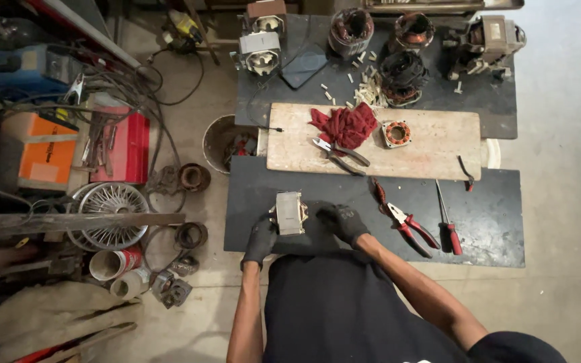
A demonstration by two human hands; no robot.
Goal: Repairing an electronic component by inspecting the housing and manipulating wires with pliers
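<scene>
A boxy metal motor core (290,212) sits just left of centre in the frame, on the near edge of a dark mat (492,228), gripped between two black-gloved hands. The left hand (261,236) clasps its left side with fingers closed against the metal; the right hand (346,222) presses on its right side, though the glove hides how far those fingers wrap round. The underside of the core cannot be seen.

Just right of the hands, on the same mat, lie red-handled pliers (408,225) and a red-handled screwdriver (447,222), close together but apart from the core. Above them, a pale wooden board (432,148) crosses the middle of the frame, carrying a crumpled red rag (345,125), a small round stator (396,133) and grey-handled cutters (341,156) whose tips slip partly under the rag. A thin dark tool (466,176) hangs over the board's right corner.

Further up, on a second dark mat (499,101), stand several stripped motors (261,52) and wound coils (399,77) amid scattered pale chips (364,87); the top row is cut off by the frame's edge. A bucket (216,138) is half hidden beside the board. On the left, a wire wheel (111,205), a red toolbox (128,144) and tangled cables (115,84) merge into clutter that is hard to sort out.
</scene>
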